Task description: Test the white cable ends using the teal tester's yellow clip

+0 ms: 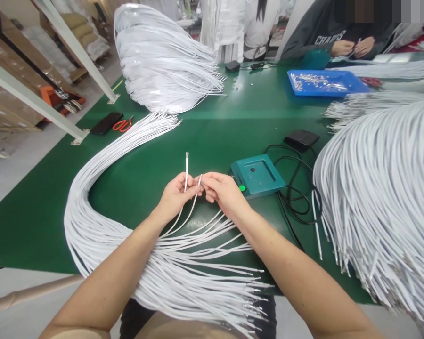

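Observation:
Two white cables rise out of a long white cable bundle point(78, 202) that curves across the green table and under my forearms. My left hand point(178, 192) is closed on them; one cable point(186, 165) stands upright from it with frayed strands at its tip. My right hand point(217, 186) meets the left and pinches the end of the second cable point(196, 197) between thumb and fingers. Exactly what the right fingertips cover is hidden. Just right of my hands sits a teal box point(259, 174) with a lit green button point(242, 188).
A large cable coil point(162, 56) stands at the back left, near orange-handled scissors point(123, 124) and a black phone-like object point(106, 123). More cables point(381, 188) pile up at right. Behind are a blue tray point(325, 84) of small parts, black cords point(304, 188) and a co-worker's hands point(353, 48).

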